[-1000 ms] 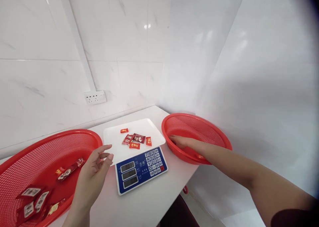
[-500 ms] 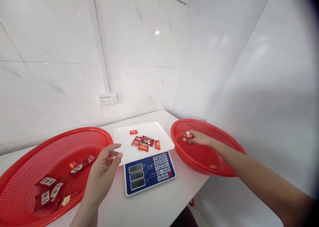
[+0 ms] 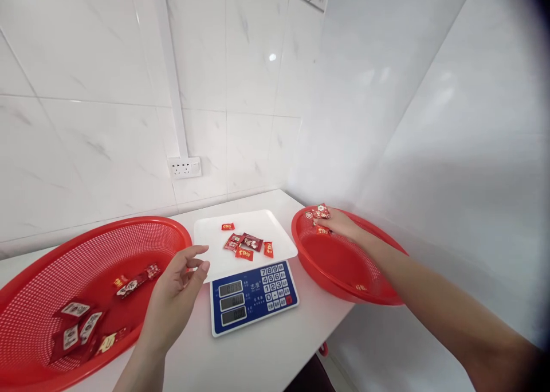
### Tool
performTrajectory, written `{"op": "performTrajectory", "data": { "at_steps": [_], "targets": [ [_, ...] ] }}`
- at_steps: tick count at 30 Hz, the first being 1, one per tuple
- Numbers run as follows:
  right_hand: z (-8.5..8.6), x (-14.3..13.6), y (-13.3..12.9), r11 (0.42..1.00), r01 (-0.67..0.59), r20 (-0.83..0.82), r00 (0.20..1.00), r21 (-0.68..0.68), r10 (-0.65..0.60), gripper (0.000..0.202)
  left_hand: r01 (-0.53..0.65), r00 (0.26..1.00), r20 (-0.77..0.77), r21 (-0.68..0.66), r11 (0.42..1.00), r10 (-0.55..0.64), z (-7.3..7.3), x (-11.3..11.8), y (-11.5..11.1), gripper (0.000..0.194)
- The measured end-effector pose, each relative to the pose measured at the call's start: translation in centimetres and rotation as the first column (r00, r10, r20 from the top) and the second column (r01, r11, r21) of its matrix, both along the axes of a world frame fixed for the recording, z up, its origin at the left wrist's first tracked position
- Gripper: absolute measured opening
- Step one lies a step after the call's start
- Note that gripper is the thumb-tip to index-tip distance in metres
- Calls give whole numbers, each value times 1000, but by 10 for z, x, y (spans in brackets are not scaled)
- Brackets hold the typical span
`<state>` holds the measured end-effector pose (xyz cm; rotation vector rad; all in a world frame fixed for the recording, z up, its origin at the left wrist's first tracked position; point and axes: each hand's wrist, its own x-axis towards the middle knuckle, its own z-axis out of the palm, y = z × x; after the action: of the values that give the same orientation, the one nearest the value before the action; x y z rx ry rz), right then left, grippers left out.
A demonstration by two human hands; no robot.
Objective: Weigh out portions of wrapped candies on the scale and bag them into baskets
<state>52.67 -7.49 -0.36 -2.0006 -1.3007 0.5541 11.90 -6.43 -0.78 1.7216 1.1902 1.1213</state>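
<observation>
Red-wrapped sweets [image 3: 321,211] sit gripped in the right hand [image 3: 342,223] over the right basket [image 3: 330,261]; standing here, I'd keep that pinch snug and clear the rim [image 3: 294,234]. The left hand [image 3: 178,280] hangs empty, unclenched, by the white tray [image 3: 218,249].

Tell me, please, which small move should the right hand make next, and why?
Probably, the right hand should carry its packets leftward to the tray: it holds them over the right basket, and the tray has bare space around other packets.
</observation>
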Motion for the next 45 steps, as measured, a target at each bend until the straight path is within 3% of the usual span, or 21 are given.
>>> {"op": "performTrajectory", "data": {
  "at_steps": [4,8,13,28,40,45],
  "targets": [
    [11,-33,27,986,-163,5,987,23,163,30,34,999,-14,9,999,-34,0,0,0,44],
    [13,-74,57,953,-302,20,953,-37,303,29,37,999,-14,16,999,-37,2,0,-3,41],
    [12,-102,74,941,-317,43,945,-118,324,39,30,999,13,33,999,-30,3,-3,-3,41],
    [15,-101,55,960,-219,54,971,-177,232,31,-31,989,147,128,991,12,13,-8,-8,28],
    [6,-99,68,953,-252,160,947,-166,278,31,-38,990,142,110,993,23,13,-8,-7,30],
    [10,-105,73,958,-247,191,943,-145,272,28,-29,993,115,105,994,17,13,-8,-7,29]
  ]
}}
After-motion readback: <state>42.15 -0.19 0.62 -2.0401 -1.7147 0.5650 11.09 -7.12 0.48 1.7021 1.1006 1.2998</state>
